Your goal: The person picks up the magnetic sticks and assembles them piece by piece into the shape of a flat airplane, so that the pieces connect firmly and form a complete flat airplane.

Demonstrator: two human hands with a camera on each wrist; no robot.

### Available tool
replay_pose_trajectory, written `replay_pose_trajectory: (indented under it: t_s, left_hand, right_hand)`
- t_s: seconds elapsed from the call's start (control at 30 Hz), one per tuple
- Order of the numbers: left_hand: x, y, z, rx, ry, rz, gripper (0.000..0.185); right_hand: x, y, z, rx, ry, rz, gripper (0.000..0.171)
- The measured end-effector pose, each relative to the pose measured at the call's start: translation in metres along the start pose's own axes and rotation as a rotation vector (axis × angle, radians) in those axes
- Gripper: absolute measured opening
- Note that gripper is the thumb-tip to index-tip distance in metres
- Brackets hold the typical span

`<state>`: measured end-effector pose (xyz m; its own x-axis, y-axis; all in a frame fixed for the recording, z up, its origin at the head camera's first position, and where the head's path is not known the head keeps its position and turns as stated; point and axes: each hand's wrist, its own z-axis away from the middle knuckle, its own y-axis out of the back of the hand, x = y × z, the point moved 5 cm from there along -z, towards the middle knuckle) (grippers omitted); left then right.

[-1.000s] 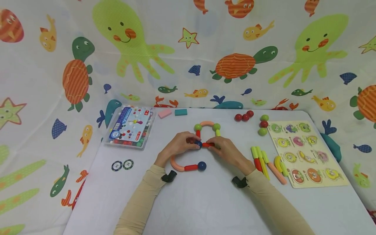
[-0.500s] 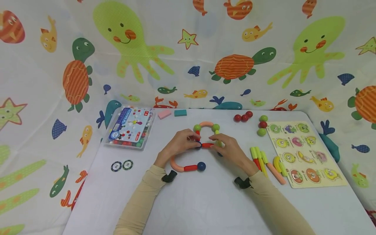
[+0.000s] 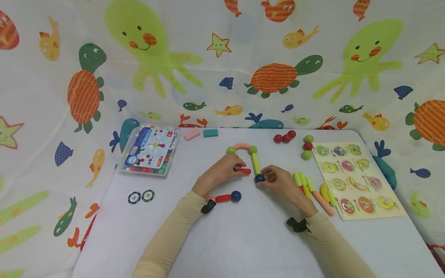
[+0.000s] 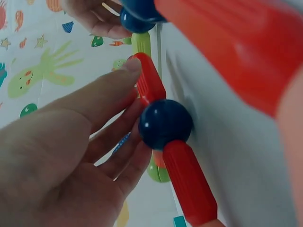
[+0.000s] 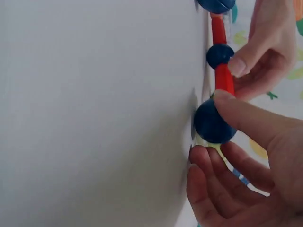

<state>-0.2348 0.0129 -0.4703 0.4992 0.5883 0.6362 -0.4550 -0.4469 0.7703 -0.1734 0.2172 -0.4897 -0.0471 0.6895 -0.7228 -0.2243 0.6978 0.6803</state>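
Note:
My left hand [image 3: 222,170] pinches a red magnetic rod [image 3: 244,170], thumb on its side in the left wrist view. That rod joins a dark blue ball [image 4: 165,124], from which another red rod [image 4: 189,182] runs on; both are hidden by the hand in the head view. My right hand [image 3: 283,183] holds a second blue ball [image 3: 259,178] between thumb and fingers, at the near end of a lime rod [image 3: 255,164]. Beyond, two green balls [image 3: 252,150] carry a peach curved rod [image 3: 241,145] between them. A short gap shows between the pinched rod and the right-hand ball.
Closer in lies a red rod [image 3: 223,198] with a blue ball [image 3: 236,196] and peach curve. Loose rods [image 3: 307,185], red and green balls [image 3: 307,146] and a fruit puzzle board [image 3: 358,181] lie right. Left are a clear box [image 3: 149,150] and two chips [image 3: 148,195].
My right hand has let go of the red rod and moved right to the blue ball on the lime rod. My left hand has shifted from the other blue ball to the red rod.

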Motion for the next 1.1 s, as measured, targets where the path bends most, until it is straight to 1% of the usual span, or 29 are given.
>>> replay_pose_trajectory:
  t_s: [0.13, 0.23, 0.33, 0.43, 0.57, 0.87, 1.1]
  left_hand:
    - [0.0, -0.004, -0.002, -0.007, 0.029, -0.018, 0.027]
    - [0.0, -0.005, -0.003, -0.009, 0.039, -0.031, 0.027]
    - [0.0, -0.005, -0.003, -0.004, 0.026, -0.046, 0.026]
    - [0.0, -0.005, -0.004, -0.002, 0.023, -0.038, 0.026]
    - [-0.001, -0.004, -0.004, -0.002, 0.019, -0.022, 0.026]
    - [0.003, -0.002, -0.004, 0.004, -0.035, -0.046, 0.026]
    - [0.003, 0.0, -0.003, 0.004, -0.032, -0.046, 0.027]
  right_hand:
    - [-0.003, -0.005, -0.001, 0.003, 0.003, -0.02, 0.046]
    - [-0.005, -0.007, -0.003, 0.005, 0.019, -0.014, 0.045]
    - [-0.006, -0.008, -0.005, 0.019, 0.028, 0.006, 0.043]
    - [-0.007, -0.008, -0.008, 0.028, 0.027, 0.023, 0.042]
    - [-0.008, -0.009, -0.012, 0.03, 0.018, 0.012, 0.041]
    - [-0.007, -0.008, -0.02, 0.046, 0.026, -0.007, 0.041]
    - [-0.009, -0.009, -0.024, 0.057, 0.029, -0.012, 0.042]
